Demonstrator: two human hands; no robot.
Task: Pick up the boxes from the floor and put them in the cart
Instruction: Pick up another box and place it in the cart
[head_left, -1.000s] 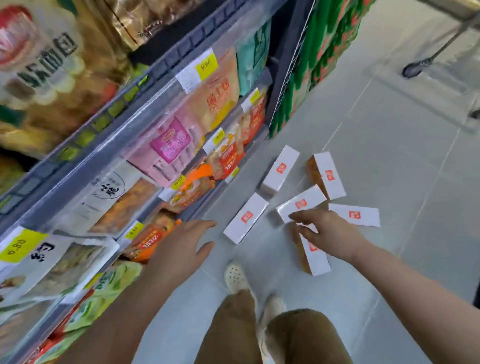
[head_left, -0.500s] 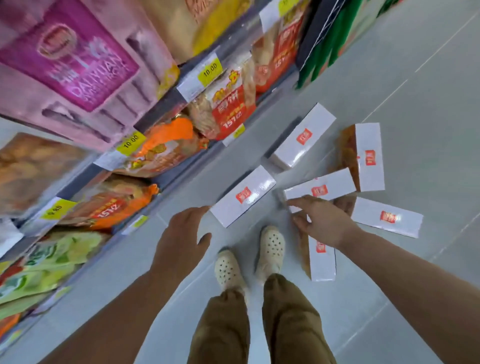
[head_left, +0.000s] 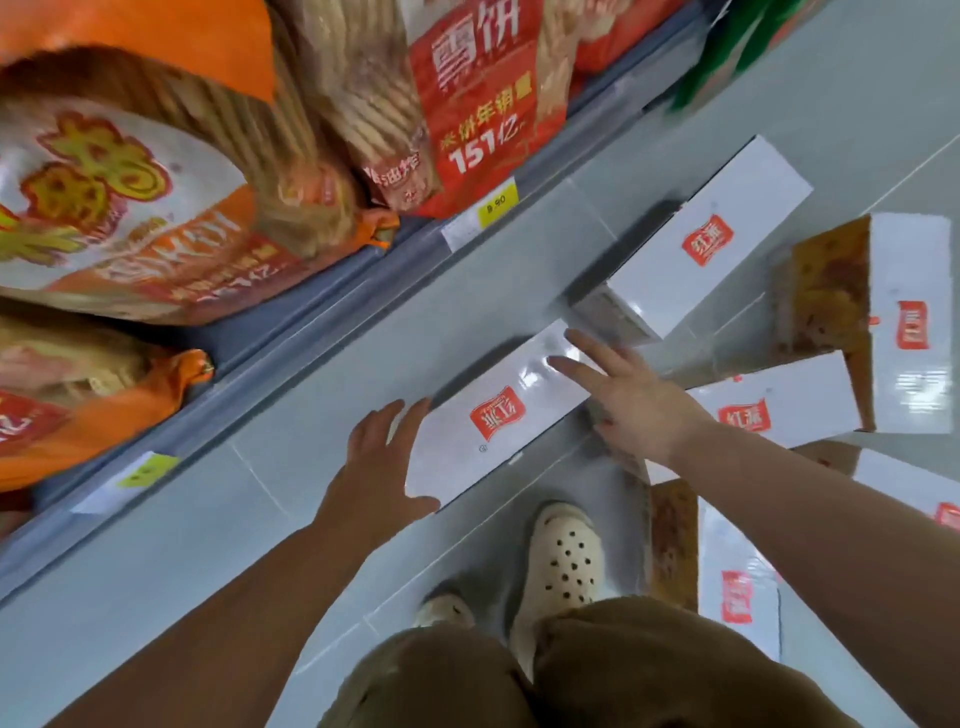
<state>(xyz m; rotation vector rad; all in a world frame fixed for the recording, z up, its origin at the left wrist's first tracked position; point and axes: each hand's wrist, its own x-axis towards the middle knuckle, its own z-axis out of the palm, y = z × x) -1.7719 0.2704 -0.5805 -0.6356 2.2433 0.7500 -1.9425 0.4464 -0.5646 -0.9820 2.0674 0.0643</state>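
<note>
Several long white boxes with red logos lie scattered on the grey tiled floor. The nearest box (head_left: 493, 415) lies diagonally just ahead of my feet. My left hand (head_left: 384, 467) rests against its near left end, fingers spread. Over the far right end of that box, my right hand (head_left: 623, 400) hovers with fingers apart, touching or nearly touching it. Neither hand has closed on it. More boxes lie to the right: one by the shelf base (head_left: 711, 244), one on its side (head_left: 909, 322), one behind my right wrist (head_left: 789, 410) and one beside my right foot (head_left: 737, 587). No cart is visible.
A store shelf (head_left: 311, 322) with snack bags (head_left: 467, 104) and yellow price tags runs along the left, close to the boxes. My cream clogs (head_left: 563, 556) and brown trousers fill the bottom middle. Green packs (head_left: 727, 47) stand at the top right.
I have bent much lower, so floor and boxes look far bigger. Both hands moved forward onto the nearest box; the right hand shifted left from the middle box to it.
</note>
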